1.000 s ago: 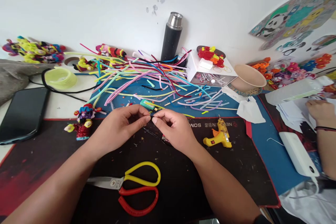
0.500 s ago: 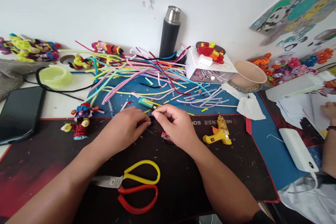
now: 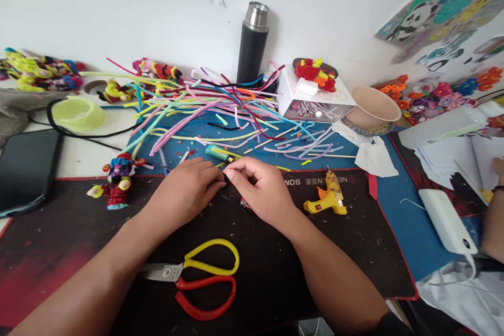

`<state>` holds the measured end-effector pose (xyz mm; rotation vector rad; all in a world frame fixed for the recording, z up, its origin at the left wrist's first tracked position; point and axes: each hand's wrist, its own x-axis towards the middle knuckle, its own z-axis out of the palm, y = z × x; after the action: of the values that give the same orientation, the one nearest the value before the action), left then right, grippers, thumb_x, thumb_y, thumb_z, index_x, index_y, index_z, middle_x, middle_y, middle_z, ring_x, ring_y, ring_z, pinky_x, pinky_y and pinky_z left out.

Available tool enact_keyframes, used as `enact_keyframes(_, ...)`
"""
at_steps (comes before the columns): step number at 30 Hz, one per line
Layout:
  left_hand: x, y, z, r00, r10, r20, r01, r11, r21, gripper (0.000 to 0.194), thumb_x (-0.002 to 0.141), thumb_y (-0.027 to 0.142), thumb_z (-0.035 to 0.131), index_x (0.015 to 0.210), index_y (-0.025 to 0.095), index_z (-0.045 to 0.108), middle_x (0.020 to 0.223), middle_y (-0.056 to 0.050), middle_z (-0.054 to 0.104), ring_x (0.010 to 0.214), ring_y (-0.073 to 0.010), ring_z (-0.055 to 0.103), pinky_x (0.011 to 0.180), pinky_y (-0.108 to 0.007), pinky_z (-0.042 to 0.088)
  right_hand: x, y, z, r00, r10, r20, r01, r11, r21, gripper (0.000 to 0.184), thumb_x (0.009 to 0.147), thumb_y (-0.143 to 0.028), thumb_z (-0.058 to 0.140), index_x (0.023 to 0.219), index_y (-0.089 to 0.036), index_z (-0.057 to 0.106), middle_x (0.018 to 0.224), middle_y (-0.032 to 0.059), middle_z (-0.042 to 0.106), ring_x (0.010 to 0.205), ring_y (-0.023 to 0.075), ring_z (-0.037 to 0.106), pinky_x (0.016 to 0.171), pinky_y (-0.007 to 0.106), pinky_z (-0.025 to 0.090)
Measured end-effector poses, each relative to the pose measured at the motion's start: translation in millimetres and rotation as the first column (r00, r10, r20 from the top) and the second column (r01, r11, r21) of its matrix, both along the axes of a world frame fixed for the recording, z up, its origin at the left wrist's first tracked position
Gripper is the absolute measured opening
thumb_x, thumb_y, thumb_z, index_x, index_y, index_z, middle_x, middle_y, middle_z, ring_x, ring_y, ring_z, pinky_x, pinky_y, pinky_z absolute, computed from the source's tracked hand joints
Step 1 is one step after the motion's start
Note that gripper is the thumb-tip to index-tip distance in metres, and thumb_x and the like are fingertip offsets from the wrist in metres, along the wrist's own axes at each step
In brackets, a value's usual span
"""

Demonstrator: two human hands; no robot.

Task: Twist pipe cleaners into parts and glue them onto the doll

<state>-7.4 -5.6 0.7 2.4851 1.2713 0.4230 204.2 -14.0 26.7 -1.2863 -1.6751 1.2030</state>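
Left hand [image 3: 197, 184]: palm down, fingers curled, thumb close against the fingertips. Right hand [image 3: 262, 186]: thumb and forefinger brought together, other fingers loosely bent. The fingertips of both nearly meet; whether either grasps anything cannot be told.

Nearest items: one green plastic lighter-shaped object [image 3: 216, 153], just beyond the fingertips, and one small red item [image 3: 244, 203], partly hidden beside the right hand.

Count on the black red-edged mat [image 3: 271, 283]: one pair of metal scissors with one yellow and one red handle [image 3: 182, 280], blades partly behind the left forearm; one yellow glue gun [image 3: 334, 194], right of the right hand. At left: one black smartphone [image 3: 29, 170]. Behind: one black steel-topped flask [image 3: 252, 50], upright; multicoloured fuzzy stems [image 3: 171, 132], too tangled to count.
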Motion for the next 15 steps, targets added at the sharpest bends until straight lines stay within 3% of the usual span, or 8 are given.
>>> enact_keyframes(7,-3.8,1.0,3.8,0.999,-0.016,0.033,0.017,0.999,-0.036,0.038,0.113,0.034,0.043,0.1,0.021,0.077,0.093,-0.009,0.077,0.09,-0.0286,0.07,0.086,-0.043,0.051,-0.6,-0.6,1.8,1.0,0.002,0.021,-0.001,1.0,-0.011,0.02,0.103,-0.038,0.067,0.101,-0.022,0.079,0.064,-0.0029,0.06,0.06,0.0152,0.052,0.06,0.029,0.041)
enact_keyframes(15,-12.4,3.1,17.8,0.96,0.235,0.153,-0.228,0.972,-0.062,0.031,0.109,0.042,0.052,0.101,0.023,0.074,0.102,-0.009,0.08,0.098,-0.0289,0.073,0.089,-0.039,0.051,1.6,0.7,3.7,0.994,-0.027,-0.104,0.024,0.999,-0.033,0.022,0.102,-0.042,0.069,0.099,-0.022,0.077,0.063,-0.0039,0.057,0.056,0.0131,0.049,0.056,0.028,0.038)
